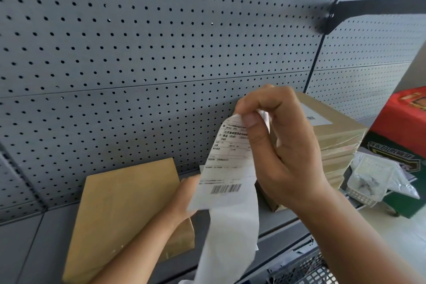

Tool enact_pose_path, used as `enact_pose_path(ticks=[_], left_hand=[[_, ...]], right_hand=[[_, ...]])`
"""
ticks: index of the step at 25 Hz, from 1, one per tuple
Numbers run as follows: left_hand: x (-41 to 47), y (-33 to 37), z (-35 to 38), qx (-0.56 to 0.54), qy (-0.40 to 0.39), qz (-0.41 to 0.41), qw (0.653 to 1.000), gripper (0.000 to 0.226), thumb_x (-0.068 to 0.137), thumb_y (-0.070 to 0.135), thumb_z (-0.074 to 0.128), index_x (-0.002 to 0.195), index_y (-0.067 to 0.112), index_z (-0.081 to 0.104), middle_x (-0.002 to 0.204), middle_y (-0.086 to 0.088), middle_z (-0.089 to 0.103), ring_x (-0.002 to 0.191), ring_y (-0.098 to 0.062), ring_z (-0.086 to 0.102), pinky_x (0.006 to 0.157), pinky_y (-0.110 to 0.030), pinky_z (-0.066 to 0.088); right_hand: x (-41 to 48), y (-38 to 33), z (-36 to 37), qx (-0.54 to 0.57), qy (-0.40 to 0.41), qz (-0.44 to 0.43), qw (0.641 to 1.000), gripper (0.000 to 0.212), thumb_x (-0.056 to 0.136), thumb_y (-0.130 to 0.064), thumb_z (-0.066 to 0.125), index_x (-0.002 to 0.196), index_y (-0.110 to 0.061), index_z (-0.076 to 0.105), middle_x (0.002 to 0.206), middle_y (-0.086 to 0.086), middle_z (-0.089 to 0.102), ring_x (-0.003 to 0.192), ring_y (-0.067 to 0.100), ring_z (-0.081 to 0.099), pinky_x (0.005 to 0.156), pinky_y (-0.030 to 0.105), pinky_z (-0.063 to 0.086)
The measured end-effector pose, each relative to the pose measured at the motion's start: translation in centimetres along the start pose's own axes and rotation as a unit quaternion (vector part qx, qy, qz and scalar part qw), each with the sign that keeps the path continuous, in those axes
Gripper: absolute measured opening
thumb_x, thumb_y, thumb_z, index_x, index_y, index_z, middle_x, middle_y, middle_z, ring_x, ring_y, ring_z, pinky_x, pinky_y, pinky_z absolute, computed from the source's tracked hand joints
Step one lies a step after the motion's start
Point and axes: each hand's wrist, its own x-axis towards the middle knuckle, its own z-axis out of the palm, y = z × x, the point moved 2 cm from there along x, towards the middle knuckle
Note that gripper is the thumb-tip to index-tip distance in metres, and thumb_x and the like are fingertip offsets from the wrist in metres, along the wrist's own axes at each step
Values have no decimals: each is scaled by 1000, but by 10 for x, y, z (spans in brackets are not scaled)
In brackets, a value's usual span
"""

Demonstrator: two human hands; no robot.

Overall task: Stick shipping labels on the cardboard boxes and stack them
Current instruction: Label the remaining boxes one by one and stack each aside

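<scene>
Head view. The right hand (pixel 281 145) pinches the upper end of a white paper label (pixel 227 163) between curled thumb and forefinger, with the other fingers folded in behind. The left hand (pixel 184 196) grips the same label at its lower left edge, and its fingers are mostly hidden behind the sheet. The label is a thin rectangle held in the air between the hands, printed with rows of small text and a barcode near the bottom. A long, smooth, unprinted backing strip (pixel 232 237) hangs from it in a loose curl; the top edge is blurred, so the right hand may be pinching the label, the strip or both.

Below and left, a flat rectangular cardboard box (pixel 124 210), matte brown, lies on the grey metal shelf (pixel 27 249). Behind the right hand stands a stack of boxes (pixel 336 145) of the same cardboard, its sides showing layered edges. The top one carries a white sticker (pixel 317 117).

A grey pegboard wall (pixel 138 41) with regular round holes backs the shelf, and a black bracket (pixel 368 8) crosses its upper right. At far right are a glossy red and green carton (pixel 408 122) and crinkled clear plastic bags (pixel 371 175) in a white slotted basket (pixel 363 198). A black mesh crate (pixel 306 270) shows at the bottom edge.
</scene>
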Motion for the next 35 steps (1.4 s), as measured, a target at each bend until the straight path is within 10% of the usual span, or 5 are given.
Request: enact_pose_path(ticks=[3,11,23,30,35], left_hand=[[-12,17,-7,-21,-31,-7,999,12,96,-15,54,94,-19,65,92,-30,62,83,-43,54,58,-14,50],[-41,32,-63,-214,26,50,975,63,94,60,48,111,5,74,108,-21,75,95,-30,72,80,-43,56],[-86,7,-133,-146,231,16,962,7,94,16,70,94,11,75,87,-1,80,75,-8,74,58,-15,51],[-100,-36,-164,-165,285,-89,940,12,96,19,68,101,11,76,97,-2,81,93,-21,77,82,-44,62],[-100,-58,-169,-113,280,-126,945,8,95,14,69,99,13,76,93,-1,81,88,-13,77,71,-29,63]], right_hand=[[-2,10,6,-20,-33,58,998,16,97,3,50,104,-10,56,89,-11,57,89,6,57,79,16,43],[-18,56,49,-59,-163,162,972,17,100,-13,48,110,-24,57,97,-10,63,94,10,61,78,39,52],[-24,74,146,-29,-250,234,939,52,101,-30,54,148,-38,35,141,-24,43,124,-10,39,95,16,37],[-88,97,203,266,-284,585,711,30,99,-30,59,124,-14,61,107,3,77,95,23,75,82,38,60],[-103,94,223,223,-254,577,743,8,98,-10,60,103,-7,66,93,8,77,82,22,76,68,33,61]])
